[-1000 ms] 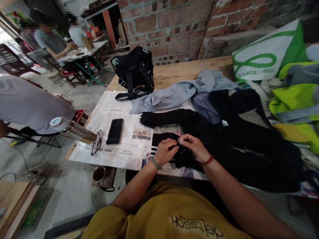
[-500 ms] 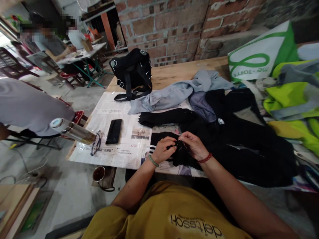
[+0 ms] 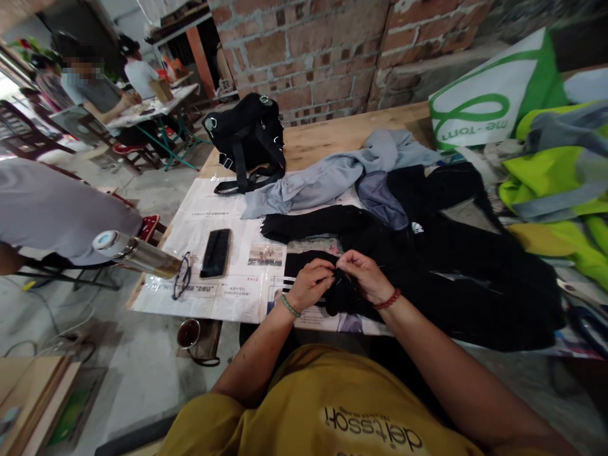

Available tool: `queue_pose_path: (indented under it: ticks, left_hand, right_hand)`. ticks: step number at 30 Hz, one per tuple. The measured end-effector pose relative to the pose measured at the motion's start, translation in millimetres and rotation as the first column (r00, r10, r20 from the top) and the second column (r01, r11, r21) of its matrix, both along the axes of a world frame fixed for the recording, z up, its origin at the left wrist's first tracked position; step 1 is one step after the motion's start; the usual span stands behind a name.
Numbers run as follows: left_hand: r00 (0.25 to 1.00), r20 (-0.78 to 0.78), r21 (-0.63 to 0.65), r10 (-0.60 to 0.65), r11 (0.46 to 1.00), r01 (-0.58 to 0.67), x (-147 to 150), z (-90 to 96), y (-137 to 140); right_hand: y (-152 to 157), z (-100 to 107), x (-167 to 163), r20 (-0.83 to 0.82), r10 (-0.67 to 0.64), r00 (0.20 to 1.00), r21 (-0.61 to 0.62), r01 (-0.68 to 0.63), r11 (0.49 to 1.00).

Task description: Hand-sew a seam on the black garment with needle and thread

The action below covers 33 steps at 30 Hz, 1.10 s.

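Observation:
A black garment with a small white logo lies spread over the newspaper on the table. One of its ends, with white stripes, is bunched up near the front edge. My left hand is closed on this bunched cloth. Against it, the thumb and fingers of my right hand are pinched together; what they hold is too small to make out. The fingertips of both hands almost meet. Behind the black garment lies a light grey garment.
Left on the newspaper are a phone, eyeglasses and a tilted-looking flask. A black backpack stands behind. Right are a white-green bag, yellow-grey clothes and scissors. People sit at left.
My right fingertips have shifted slightly left and closer to my left hand. The view has turned a little; both hands remain at the black garment.

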<state>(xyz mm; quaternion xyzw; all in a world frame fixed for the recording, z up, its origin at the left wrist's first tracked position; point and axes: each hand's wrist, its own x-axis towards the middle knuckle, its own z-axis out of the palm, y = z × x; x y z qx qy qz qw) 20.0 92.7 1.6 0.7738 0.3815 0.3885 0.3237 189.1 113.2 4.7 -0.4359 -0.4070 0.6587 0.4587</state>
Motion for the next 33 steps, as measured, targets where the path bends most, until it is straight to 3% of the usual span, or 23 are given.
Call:
queue_pose_path:
  ticks: [7,12,19,25,33]
  left_hand:
    - [0.999,0.033,0.019,0.016,1.0,-0.017,0.2,-0.7,-0.1]
    - [1.0,0.011,0.014,0.024,1.0,-0.025,0.9,-0.8,0.0]
    - [0.999,0.037,0.034,0.03,0.999,-0.032,0.3,0.8,-0.7]
    - [0.998,0.018,0.077,0.061,0.995,-0.062,0.6,-0.3,-0.4]
    - [0.997,0.051,0.051,0.055,0.997,-0.057,-1.5,4.1,-3.3]
  right_hand:
    - [2.8,-2.1,-0.6,0.011,-0.085,0.996,0.016,0.085,0.996]
    - [1.9,-1.0,-3.1,0.038,-0.04,0.998,0.015,0.04,0.999]
    - [4.1,-2.7,-2.6,-0.024,-0.108,0.994,0.0,0.108,0.994]
    - [2.5,-0.7,-4.9,0.049,-0.078,0.996,0.046,0.075,0.996]
    - [4.9,0.8,-1.8,-0.104,-0.104,0.989,-0.019,0.103,0.995]
